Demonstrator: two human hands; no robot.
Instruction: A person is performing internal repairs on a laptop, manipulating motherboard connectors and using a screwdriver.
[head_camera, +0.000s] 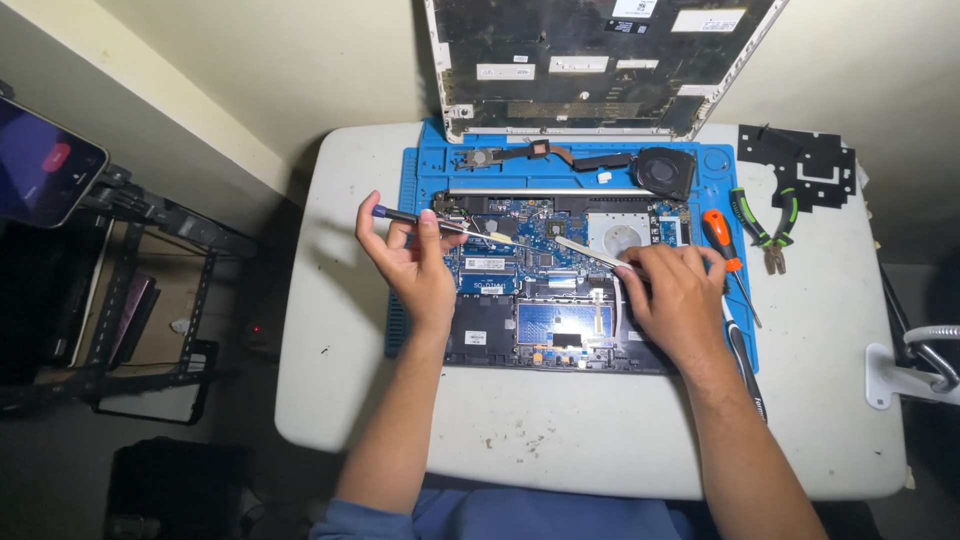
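The opened laptop base (545, 290) lies on a blue mat (412, 190) on the white bench (600, 440), directly under both hands. The right hand (675, 295) rests on its right side, fingers curled around slim metal tweezers (590, 252) angled left over the circuit board. The left hand (415, 260) hovers at the left edge, fingers pinched on a small screwdriver (420, 220) with its tip on the board. The base shows bare blue circuitry and dark panels. Farther off lie an orange-handled screwdriver (722, 238), pliers (765, 225), a fan with heat pipe (660, 168)
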